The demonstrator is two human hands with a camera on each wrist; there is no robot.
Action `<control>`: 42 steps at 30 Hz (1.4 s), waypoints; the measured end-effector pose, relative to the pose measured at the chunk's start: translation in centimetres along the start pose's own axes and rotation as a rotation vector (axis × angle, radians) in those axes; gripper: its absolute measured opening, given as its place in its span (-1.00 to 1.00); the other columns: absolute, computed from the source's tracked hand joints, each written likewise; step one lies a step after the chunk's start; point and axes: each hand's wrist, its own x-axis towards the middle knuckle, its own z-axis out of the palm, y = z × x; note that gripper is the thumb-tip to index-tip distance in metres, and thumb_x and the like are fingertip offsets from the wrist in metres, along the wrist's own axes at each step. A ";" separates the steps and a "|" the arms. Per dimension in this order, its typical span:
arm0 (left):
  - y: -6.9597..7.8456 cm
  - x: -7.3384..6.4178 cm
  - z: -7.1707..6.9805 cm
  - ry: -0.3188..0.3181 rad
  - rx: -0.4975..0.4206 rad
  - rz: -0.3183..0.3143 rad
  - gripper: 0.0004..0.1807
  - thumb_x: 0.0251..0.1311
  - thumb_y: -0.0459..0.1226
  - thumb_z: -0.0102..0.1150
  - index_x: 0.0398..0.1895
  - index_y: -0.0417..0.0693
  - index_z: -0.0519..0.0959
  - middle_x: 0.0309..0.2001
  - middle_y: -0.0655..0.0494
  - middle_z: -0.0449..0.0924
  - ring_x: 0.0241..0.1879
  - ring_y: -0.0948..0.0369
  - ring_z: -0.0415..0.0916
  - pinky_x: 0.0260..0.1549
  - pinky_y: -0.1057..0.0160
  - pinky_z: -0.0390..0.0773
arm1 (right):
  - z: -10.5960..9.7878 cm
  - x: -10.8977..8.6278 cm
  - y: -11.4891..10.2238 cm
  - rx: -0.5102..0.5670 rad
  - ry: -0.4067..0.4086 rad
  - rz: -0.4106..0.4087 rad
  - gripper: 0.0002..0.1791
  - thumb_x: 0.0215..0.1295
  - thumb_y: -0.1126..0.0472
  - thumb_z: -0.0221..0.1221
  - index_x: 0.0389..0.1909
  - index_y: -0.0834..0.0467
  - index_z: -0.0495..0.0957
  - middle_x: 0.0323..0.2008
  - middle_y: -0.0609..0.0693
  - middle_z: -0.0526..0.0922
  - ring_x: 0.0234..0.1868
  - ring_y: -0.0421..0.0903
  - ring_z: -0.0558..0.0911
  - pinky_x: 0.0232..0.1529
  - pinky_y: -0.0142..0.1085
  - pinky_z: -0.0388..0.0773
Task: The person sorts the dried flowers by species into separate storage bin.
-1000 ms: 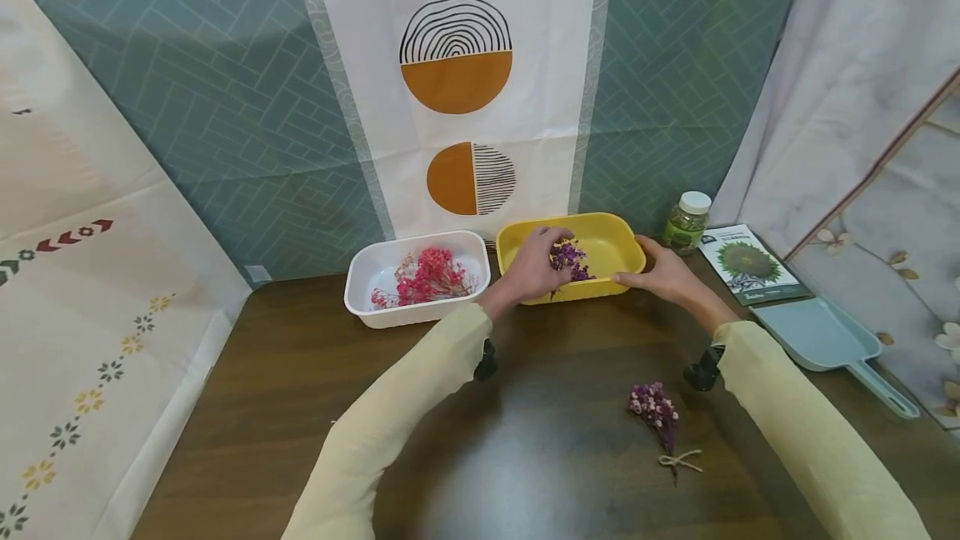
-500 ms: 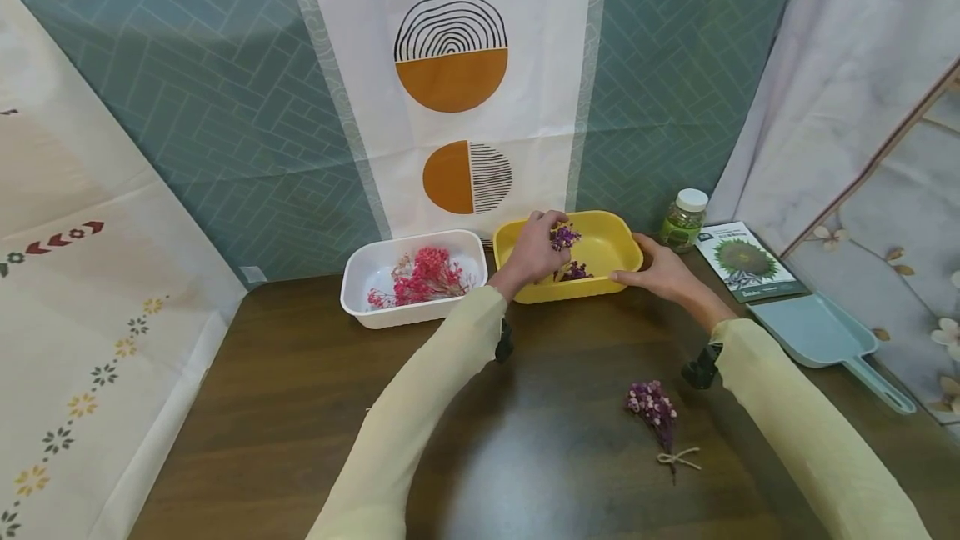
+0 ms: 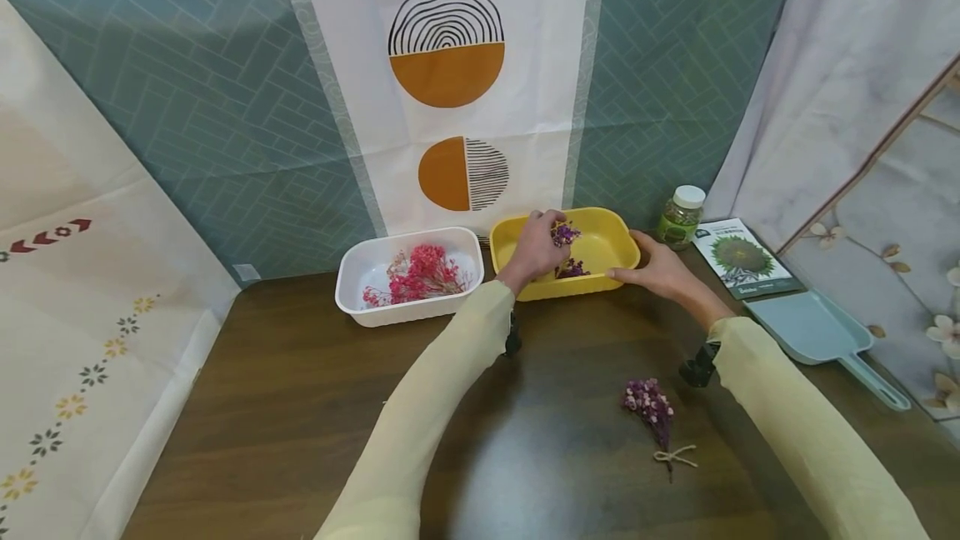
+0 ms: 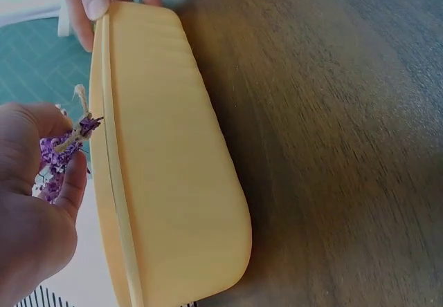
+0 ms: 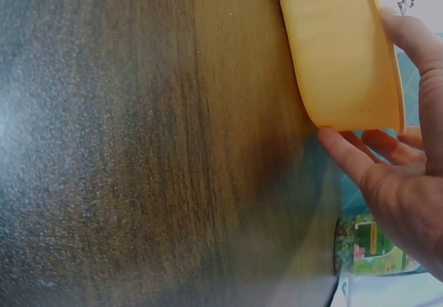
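Note:
In the head view my left hand (image 3: 537, 248) is over the left part of a yellow plastic basin (image 3: 609, 250). Between its thumb and fingers it pinches a small bunch of purple dried flowers (image 3: 564, 233); the left wrist view shows twine (image 4: 68, 141) tied round the stems. More purple flowers (image 3: 572, 268) lie in the basin just below. My right hand (image 3: 658, 268) grips the basin's right end, thumb at the front rim and fingers against the end wall. Part of the basin is hidden behind the left hand.
Left of the basin stands a white basin (image 3: 360, 307) with pink dried flowers (image 3: 424, 272). A tied purple bouquet (image 3: 651, 411) lies on the dark wooden table (image 3: 300, 407). At right are a lidded jar (image 3: 681, 217), a sunflower packet (image 3: 742, 257) and a blue-grey dustpan (image 3: 813, 327).
My left hand has lifted a purple bunch from the basin, apart from the flowers still lying there, and shifted slightly right. My right hand keeps its grip on the basin's end.

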 end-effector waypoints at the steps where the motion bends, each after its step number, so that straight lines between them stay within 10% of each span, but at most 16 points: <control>1: 0.0 0.1 0.0 -0.003 0.000 -0.002 -0.43 0.21 -0.30 0.32 0.32 -0.08 0.45 0.14 -0.06 0.39 0.01 0.12 0.38 0.04 0.27 0.45 | 0.0 0.0 -0.1 -0.001 0.001 0.001 0.08 0.23 -0.14 0.36 0.56 0.22 -0.01 0.40 0.30 0.27 0.30 0.29 0.34 0.33 0.23 0.21; 11: -0.7 0.2 0.4 -0.030 -0.021 -0.021 -0.43 0.23 -0.34 0.29 0.33 -0.07 0.44 0.22 -0.06 0.35 0.07 0.12 0.38 0.05 0.25 0.47 | -0.1 0.2 -0.1 0.001 -0.001 0.002 0.12 0.21 -0.19 0.36 0.56 0.24 -0.02 0.39 0.33 0.27 0.30 0.29 0.35 0.33 0.23 0.22; 21: -1.2 -1.9 0.0 0.021 -0.055 0.161 -0.49 0.16 -0.35 0.31 0.22 -0.21 0.52 0.14 -0.14 0.50 0.16 -0.04 0.43 0.13 0.16 0.42 | 0.2 0.0 0.1 0.010 -0.015 -0.001 0.11 0.22 -0.18 0.36 0.56 0.25 -0.02 0.38 0.34 0.28 0.28 0.29 0.36 0.32 0.23 0.24; 30: 0.8 -7.7 1.1 0.115 -0.060 0.162 -0.40 0.07 -0.24 0.47 0.21 -0.14 0.52 -0.01 -0.04 0.50 -0.07 0.10 0.49 -0.10 0.30 0.49 | -0.1 0.2 -0.1 0.002 -0.004 -0.008 0.09 0.22 -0.16 0.36 0.55 0.26 0.00 0.37 0.34 0.29 0.27 0.29 0.36 0.32 0.26 0.20; 42: 3.9 -16.5 4.8 -0.141 -0.190 0.217 -0.25 0.10 -0.12 0.50 0.36 -0.02 0.41 0.15 -0.01 0.43 -0.11 0.28 0.57 -0.20 0.53 0.49 | -0.2 0.2 -0.3 -0.041 -0.001 0.025 0.12 0.21 -0.18 0.36 0.56 0.27 -0.03 0.41 0.37 0.23 0.34 0.35 0.30 0.30 0.31 0.18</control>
